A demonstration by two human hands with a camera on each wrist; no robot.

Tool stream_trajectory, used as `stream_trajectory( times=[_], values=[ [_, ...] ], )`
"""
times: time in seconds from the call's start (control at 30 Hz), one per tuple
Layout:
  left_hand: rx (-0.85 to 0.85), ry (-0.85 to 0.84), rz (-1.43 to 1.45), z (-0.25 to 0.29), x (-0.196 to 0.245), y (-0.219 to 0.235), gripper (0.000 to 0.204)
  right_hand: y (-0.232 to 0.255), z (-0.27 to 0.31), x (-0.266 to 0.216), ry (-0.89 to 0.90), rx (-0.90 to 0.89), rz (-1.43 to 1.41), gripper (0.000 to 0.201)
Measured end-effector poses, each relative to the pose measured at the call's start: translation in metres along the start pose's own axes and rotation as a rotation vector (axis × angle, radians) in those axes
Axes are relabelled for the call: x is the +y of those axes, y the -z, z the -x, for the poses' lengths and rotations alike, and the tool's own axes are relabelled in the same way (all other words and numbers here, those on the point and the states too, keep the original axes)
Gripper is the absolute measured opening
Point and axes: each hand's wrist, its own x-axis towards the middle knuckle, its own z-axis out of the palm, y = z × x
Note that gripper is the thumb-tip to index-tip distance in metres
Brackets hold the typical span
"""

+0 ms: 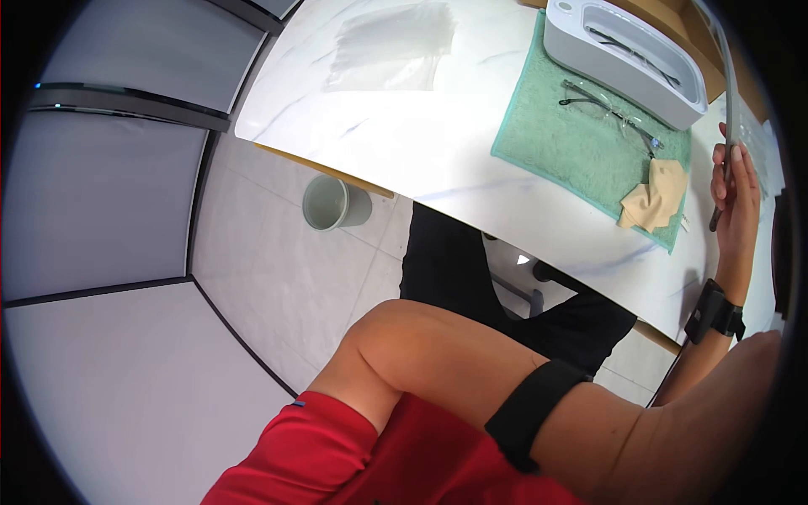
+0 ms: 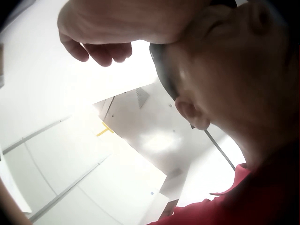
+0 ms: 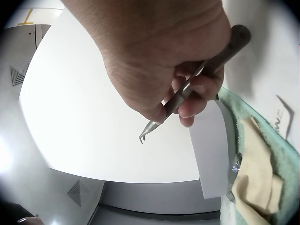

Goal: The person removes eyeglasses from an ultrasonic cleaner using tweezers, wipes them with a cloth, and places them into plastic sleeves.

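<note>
My right hand grips metal tweezers with a bent, pointed tip, fingers wrapped round the shank. In the head view the same hand is raised over the right side of the table, beside a green towel. On that towel lie a pair of eyeglasses and a crumpled beige cloth. My left hand is up against the head, its fingers loosely bent with nothing visible in them. The left forearm crosses low in the head view.
A white cleaner with an oval basin stands at the towel's far side, a second pair of glasses in it. Clear plastic bags lie on the white table. Below its front edge, a bin stands on the floor.
</note>
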Motion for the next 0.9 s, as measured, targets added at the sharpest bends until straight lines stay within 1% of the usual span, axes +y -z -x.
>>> stream_trajectory(
  times=[0.07, 0.1, 0.13, 0.17, 0.2, 0.23, 0.27, 0.3, 0.33, 0.43, 0.47, 0.5, 0.57, 0.67, 0.7, 0.73, 0.77, 0.8, 0.83, 0.87, 0.9],
  values=[
    [-0.005, -0.017, -0.017, 0.024, 0.019, 0.072, 0.041, 0.002, -0.004, -0.003, 0.011, 0.005, -0.013, 0.046],
    [-0.002, -0.015, -0.019, 0.022, 0.019, 0.063, 0.040, 0.000, -0.002, -0.004, 0.002, 0.001, 0.010, 0.046],
    [0.001, -0.015, -0.021, 0.026, 0.024, 0.077, 0.040, -0.002, 0.000, -0.006, -0.007, -0.001, 0.035, 0.046],
    [0.002, -0.018, -0.018, 0.043, 0.042, 0.141, 0.040, -0.027, 0.004, -0.027, -0.010, 0.003, 0.041, 0.046],
    [0.003, -0.020, -0.010, 0.039, 0.045, 0.128, 0.040, -0.019, 0.002, -0.021, 0.008, -0.005, 0.025, 0.046],
    [0.008, -0.021, 0.000, 0.049, 0.058, 0.187, 0.040, -0.006, 0.001, -0.009, 0.024, -0.017, 0.010, 0.046],
    [0.015, -0.023, 0.007, 0.052, 0.064, 0.208, 0.040, -0.010, 0.003, -0.011, 0.016, -0.016, 0.021, 0.046],
    [0.023, -0.027, 0.009, 0.053, 0.070, 0.218, 0.040, -0.006, 0.002, -0.007, 0.017, -0.023, 0.006, 0.046],
    [0.025, -0.032, 0.006, 0.050, 0.070, 0.206, 0.039, -0.006, 0.001, -0.007, 0.025, -0.024, -0.012, 0.046],
    [0.020, -0.038, 0.003, 0.054, 0.076, 0.200, 0.039, -0.013, 0.004, -0.011, 0.019, 0.003, 0.000, 0.046],
    [0.017, -0.035, 0.004, 0.061, 0.078, 0.246, 0.039, -0.015, 0.004, -0.012, 0.013, 0.010, -0.001, 0.046],
    [0.015, -0.032, 0.008, 0.063, 0.077, 0.269, 0.039, -0.015, 0.004, -0.013, 0.023, 0.003, 0.007, 0.046],
    [0.013, -0.022, 0.011, 0.066, 0.073, 0.303, 0.038, -0.013, 0.005, -0.010, 0.026, -0.002, 0.011, 0.045],
    [0.006, -0.022, -0.013, 0.073, 0.071, 0.322, 0.038, -0.011, 0.001, -0.009, 0.040, -0.014, 0.000, 0.045],
    [0.009, -0.016, -0.019, 0.049, 0.050, 0.235, 0.038, -0.012, 0.002, -0.010, 0.041, -0.004, 0.006, 0.045],
    [0.017, -0.009, -0.021, 0.051, 0.051, 0.247, 0.038, -0.013, 0.004, -0.010, 0.036, 0.002, 0.016, 0.046],
    [0.023, -0.007, -0.020, 0.061, 0.060, 0.284, 0.038, -0.012, 0.004, -0.009, 0.030, 0.000, 0.020, 0.046],
    [0.026, -0.010, -0.022, 0.076, 0.072, 0.341, 0.037, -0.010, 0.003, -0.009, 0.035, -0.015, 0.010, 0.045],
    [0.029, -0.011, -0.026, 0.058, 0.059, 0.282, 0.037, -0.009, 0.001, -0.008, 0.040, -0.030, -0.003, 0.045],
    [0.033, -0.009, -0.028, 0.069, 0.066, 0.329, 0.037, -0.009, 0.001, -0.007, 0.036, -0.031, -0.001, 0.045],
    [0.041, -0.008, -0.029, 0.059, 0.075, 0.328, 0.037, -0.008, 0.000, -0.006, 0.032, -0.033, -0.012, 0.045]
  ],
)
